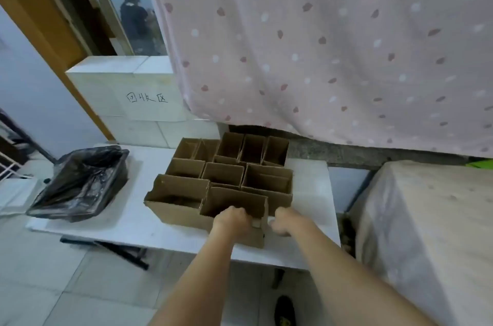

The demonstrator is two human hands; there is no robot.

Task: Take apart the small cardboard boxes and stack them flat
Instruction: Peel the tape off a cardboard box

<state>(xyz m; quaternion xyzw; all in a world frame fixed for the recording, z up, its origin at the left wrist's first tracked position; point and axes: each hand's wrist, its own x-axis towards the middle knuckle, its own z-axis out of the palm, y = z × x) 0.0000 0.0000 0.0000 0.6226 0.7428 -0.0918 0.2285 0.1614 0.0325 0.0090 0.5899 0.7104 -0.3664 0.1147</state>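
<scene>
Nearest to us, at the front edge of the small white folding table [306, 232], stands the open-topped brown cardboard box [234, 208] that we judge to be the first one to take apart; its long axis runs left to right across our view, and its right-hand corner faces us almost head-on. Our left hand [232, 220] lies over the near wall of this box with fingers curled onto the rim, so we read it as gripping the cardboard. Our right hand [286, 221] sits just beside that right-hand corner, fingers curled and seemingly touching the end wall, though blur keeps us from telling whether it truly holds anything. Both hands are about equally near; the box lies between them, straight ahead and slightly left of centre. We judge the coming move turns on that corner: with one hand on each side of it, the walls can be pushed together along the long axis. Touching the box on its left is a second open brown carton [176, 200], and behind them the remaining small brown cardboard boxes [229, 163] are packed together upright. Farther left rests a tray lined with a black plastic bag [80, 181], and behind hangs a pink spotted curtain [333, 45].
</scene>
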